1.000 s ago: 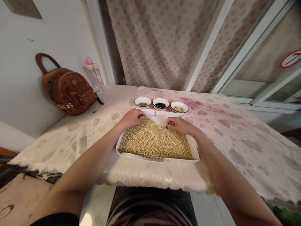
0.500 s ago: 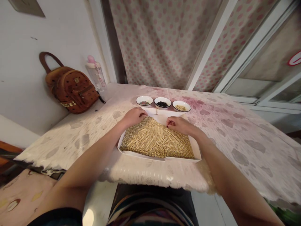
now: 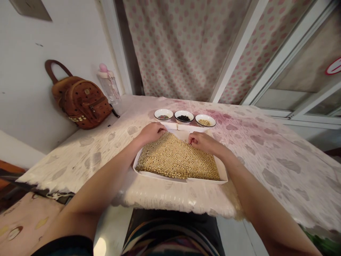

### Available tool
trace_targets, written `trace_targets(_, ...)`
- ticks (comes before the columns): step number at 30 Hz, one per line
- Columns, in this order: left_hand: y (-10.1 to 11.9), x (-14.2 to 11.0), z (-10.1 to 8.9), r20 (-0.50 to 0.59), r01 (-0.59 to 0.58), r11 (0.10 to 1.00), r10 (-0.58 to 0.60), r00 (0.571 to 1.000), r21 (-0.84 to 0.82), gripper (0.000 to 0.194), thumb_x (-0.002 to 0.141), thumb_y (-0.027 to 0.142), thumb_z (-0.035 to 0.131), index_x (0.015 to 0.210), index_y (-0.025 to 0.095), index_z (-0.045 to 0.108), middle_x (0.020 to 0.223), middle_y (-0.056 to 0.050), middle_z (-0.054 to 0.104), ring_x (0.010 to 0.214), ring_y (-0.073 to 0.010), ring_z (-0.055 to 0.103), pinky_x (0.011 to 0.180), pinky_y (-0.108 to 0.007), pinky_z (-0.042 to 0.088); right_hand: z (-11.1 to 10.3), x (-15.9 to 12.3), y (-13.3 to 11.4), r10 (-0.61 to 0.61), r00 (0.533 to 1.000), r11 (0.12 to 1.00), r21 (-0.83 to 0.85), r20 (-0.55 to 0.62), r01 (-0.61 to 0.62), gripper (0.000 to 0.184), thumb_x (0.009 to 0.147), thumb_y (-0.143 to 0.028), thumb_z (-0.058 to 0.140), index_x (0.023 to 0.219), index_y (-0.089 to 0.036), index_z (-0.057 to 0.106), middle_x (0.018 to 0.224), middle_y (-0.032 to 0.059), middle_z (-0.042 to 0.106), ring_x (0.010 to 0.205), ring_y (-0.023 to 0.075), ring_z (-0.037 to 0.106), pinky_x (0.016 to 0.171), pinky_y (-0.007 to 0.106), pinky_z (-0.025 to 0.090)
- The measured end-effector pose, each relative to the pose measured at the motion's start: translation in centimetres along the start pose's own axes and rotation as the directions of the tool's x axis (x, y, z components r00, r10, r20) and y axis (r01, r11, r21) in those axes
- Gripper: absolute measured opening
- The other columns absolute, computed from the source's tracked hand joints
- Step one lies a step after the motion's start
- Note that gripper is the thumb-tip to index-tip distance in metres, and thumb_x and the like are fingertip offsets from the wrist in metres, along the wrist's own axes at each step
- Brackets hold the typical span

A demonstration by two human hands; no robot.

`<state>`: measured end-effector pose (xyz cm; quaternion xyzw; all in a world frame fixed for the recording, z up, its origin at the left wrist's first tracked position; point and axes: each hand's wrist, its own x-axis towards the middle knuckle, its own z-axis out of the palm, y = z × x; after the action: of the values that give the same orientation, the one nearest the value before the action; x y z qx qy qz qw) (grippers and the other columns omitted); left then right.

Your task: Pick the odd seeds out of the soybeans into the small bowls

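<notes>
A white tray near the table's front edge holds a wide layer of yellow soybeans. At its back left, my left hand rests with fingers curled down by the beans; whatever they may hold is hidden. My right hand is over the back right of the tray, its fingers curled together at the edge of the beans. I cannot make out anything between them. Bare tray floor shows between the two hands, with a few loose beans close to the right fingers.
Behind the tray stand three dark-rimmed white bowls: one with small mixed-colour pieces, one with black beans, one with pale beans. A brown backpack and a clear bottle are at the back left. A patterned cloth covers the table.
Both hands keep nearly the same place. The right fingers have curled in slightly, and a small dark spot at their tips no longer shows.
</notes>
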<state>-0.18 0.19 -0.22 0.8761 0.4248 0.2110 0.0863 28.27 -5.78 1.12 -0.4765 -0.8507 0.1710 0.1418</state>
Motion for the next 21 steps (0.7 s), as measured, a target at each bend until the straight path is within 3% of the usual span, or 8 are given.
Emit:
trace_targets(8, 0.12, -0.02, -0.07, 0.003, -0.003, 1.0, 0.002, 1.0, 0.002, 0.025, 0.091, 0.023, 0.052, 0.101, 0.023, 0.076, 0.103, -0.005, 0.075, 0.093, -0.0204, 0.066, 0.085, -0.034, 0.05, -0.19, -0.03, 0.5, 0.047, 0.997, 0.987, -0.152, -0.066, -0.057, 0.016, 0.074, -0.005, 0.049, 0.074, -0.019, 0.056, 0.08, 0.0038, 0.062, 0.068, 0.0142, 0.051, 0.063, 0.028, 0.034)
trace_targets(21, 0.23, -0.04, -0.19, 0.004, 0.006, 1.0, -0.006, 1.0, -0.006, 0.026, 0.09, 0.022, 0.051, 0.1, 0.023, 0.075, 0.103, -0.005, 0.075, 0.093, -0.0205, 0.066, 0.085, -0.034, 0.05, 0.58, 0.22, 0.68, 0.01, 0.992, 0.989, -0.145, -0.126, -0.029, 0.017, 0.073, -0.006, 0.044, 0.075, -0.021, 0.053, 0.082, 0.0059, 0.061, 0.072, 0.017, 0.052, 0.067, 0.031, 0.036)
